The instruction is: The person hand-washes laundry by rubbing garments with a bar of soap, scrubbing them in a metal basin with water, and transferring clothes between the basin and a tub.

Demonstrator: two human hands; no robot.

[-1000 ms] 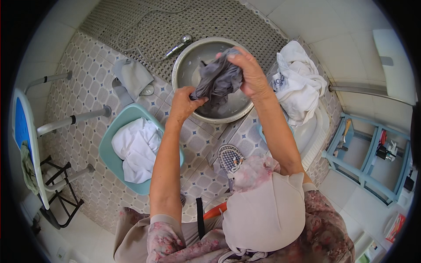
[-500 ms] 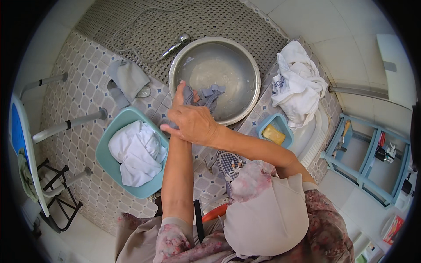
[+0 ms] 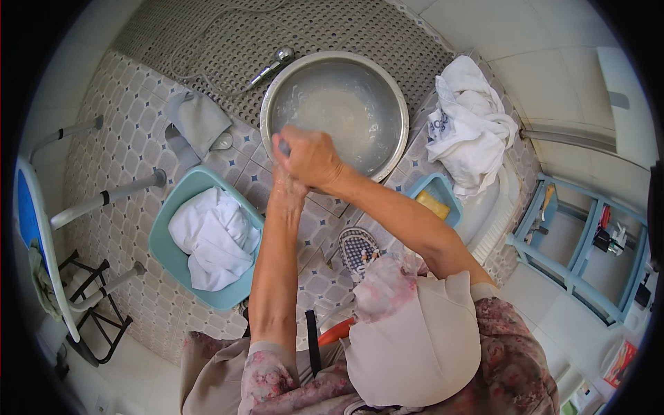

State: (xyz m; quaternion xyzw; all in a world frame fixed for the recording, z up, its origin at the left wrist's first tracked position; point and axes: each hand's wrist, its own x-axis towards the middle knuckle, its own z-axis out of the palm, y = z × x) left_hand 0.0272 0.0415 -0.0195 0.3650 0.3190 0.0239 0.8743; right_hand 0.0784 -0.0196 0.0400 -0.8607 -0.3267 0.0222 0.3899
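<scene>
Over the near left rim of a metal basin (image 3: 398, 149) holding cloudy water, my hands press together. A wet grey cloth (image 3: 284, 147) is squeezed between them, with only a small bit showing. Closed on it from above is my right hand (image 3: 311, 158), fingers curled. Mostly covered by the right one, my left hand (image 3: 279, 158) is also closed around the cloth. Left of my left forearm, a teal tub (image 3: 164, 235) holds white cloth (image 3: 214, 235).
A shower head (image 3: 282, 55) lies on a perforated mat (image 3: 346, 28). Grey cloth (image 3: 200, 121) lies on the tiles. At right are white laundry (image 3: 474, 124) and a blue dish (image 3: 453, 200) with yellow soap (image 3: 433, 205). A blue rack (image 3: 570, 249) and a chair (image 3: 41, 228) flank me.
The grey cloth, hanging loose over the basin before, is now bunched inside my hands. My right hand has moved up from my left wrist and closed over the cloth.
</scene>
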